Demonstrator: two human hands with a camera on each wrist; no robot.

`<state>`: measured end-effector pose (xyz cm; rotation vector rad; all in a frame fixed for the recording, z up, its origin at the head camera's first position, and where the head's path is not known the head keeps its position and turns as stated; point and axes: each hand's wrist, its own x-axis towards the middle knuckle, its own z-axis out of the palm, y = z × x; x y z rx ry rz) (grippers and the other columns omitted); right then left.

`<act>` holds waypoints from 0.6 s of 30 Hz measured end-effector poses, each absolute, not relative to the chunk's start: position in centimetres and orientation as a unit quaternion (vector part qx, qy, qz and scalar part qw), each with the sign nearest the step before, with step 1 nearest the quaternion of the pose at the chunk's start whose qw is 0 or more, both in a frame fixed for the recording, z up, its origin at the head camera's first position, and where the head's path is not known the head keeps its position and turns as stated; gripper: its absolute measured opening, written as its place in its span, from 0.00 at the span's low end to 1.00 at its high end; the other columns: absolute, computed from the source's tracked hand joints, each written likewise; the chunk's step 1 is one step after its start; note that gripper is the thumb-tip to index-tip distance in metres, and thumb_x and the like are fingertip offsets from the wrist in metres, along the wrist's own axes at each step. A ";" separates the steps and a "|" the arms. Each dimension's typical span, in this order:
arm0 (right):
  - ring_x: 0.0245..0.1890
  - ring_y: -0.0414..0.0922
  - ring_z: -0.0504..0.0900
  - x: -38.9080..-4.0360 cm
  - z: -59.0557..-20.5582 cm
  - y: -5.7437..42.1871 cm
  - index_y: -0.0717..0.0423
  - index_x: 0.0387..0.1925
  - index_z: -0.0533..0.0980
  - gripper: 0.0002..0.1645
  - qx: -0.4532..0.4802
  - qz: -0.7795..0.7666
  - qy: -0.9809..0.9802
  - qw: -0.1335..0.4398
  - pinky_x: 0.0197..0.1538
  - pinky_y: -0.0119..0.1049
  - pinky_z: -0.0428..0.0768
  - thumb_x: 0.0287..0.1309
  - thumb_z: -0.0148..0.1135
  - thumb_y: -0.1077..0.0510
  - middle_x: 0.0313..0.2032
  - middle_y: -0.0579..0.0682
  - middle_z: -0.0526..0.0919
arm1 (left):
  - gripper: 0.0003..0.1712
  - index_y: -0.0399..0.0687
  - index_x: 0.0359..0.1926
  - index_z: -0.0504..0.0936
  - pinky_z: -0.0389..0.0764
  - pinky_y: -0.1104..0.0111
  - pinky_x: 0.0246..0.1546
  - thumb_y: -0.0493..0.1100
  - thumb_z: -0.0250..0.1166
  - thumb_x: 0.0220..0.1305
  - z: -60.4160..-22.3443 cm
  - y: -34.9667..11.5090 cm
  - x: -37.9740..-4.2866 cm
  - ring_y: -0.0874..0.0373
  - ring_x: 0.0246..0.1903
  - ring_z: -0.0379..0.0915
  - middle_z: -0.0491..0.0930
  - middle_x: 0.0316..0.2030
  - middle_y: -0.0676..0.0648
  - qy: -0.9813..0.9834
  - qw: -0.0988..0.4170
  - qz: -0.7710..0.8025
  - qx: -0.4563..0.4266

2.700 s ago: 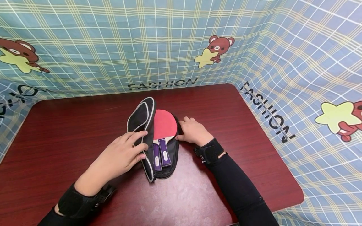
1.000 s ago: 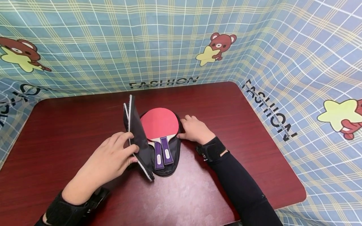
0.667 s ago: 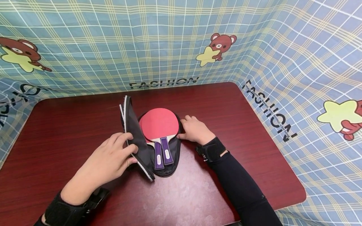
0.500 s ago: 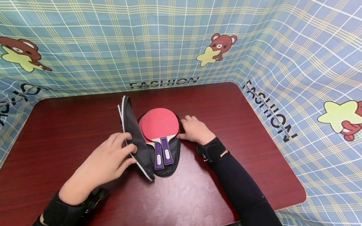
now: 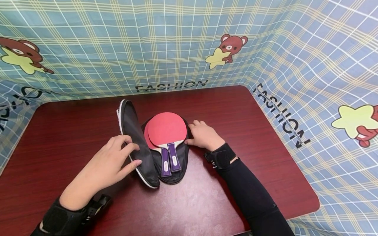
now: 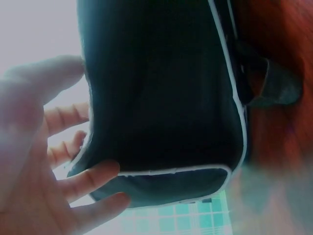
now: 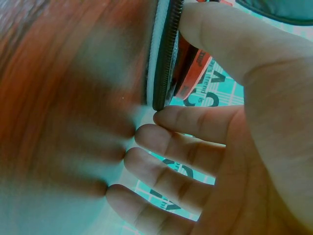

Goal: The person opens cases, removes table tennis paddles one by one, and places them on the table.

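Note:
Two table tennis paddles with red rubber (image 5: pixel 166 129) and purple handles (image 5: pixel 174 157) lie overlapped in the lower half of a black zip case (image 5: pixel 180 175). The case's lid (image 5: pixel 133 131) leans up and to the left; its white-piped outer face (image 6: pixel 161 88) fills the left wrist view. My left hand (image 5: pixel 103 164) touches the lid's edge, thumb and two fingers against the inner face, the others on the outside, fingers loosely spread. At the case's right side, my right hand (image 5: pixel 205 136) rests thumb and fingertips against the zippered rim (image 7: pixel 164 54), fingers fairly straight.
The case lies on a dark red table (image 5: pixel 73 131) with rounded corners. A blue plaid curtain (image 5: pixel 171 49) with bears and lettering hangs behind and to the right. A dark strap (image 6: pixel 279 83) sticks out from the lid in the left wrist view.
The lid has swung leftward and further back, uncovering both paddles. My left hand has moved left with it and its fingers have loosened from a pinch. My right hand has stayed in place.

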<state>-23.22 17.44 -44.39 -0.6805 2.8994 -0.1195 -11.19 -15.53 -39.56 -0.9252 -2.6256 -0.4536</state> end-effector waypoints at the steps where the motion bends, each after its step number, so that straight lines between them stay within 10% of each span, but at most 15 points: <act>1: 0.54 0.54 0.74 -23.2 -44.4 17.4 0.55 0.60 0.76 0.39 -0.228 -0.040 0.969 0.081 0.55 0.50 0.79 0.53 0.70 0.35 0.52 0.53 0.76 | 0.20 0.49 0.49 0.81 0.74 0.51 0.45 0.57 0.65 0.65 -39.6 -15.5 -11.2 0.45 0.46 0.69 0.71 0.48 0.43 -0.919 0.161 -0.161 -0.321; 18: 0.52 0.54 0.74 -23.0 -44.0 17.4 0.56 0.58 0.77 0.38 -0.234 -0.040 0.968 0.081 0.56 0.49 0.78 0.54 0.70 0.36 0.51 0.54 0.76 | 0.27 0.46 0.56 0.78 0.78 0.49 0.33 0.50 0.70 0.55 -38.8 -16.2 -11.2 0.40 0.47 0.70 0.67 0.58 0.39 -0.944 0.163 -0.154 -0.241</act>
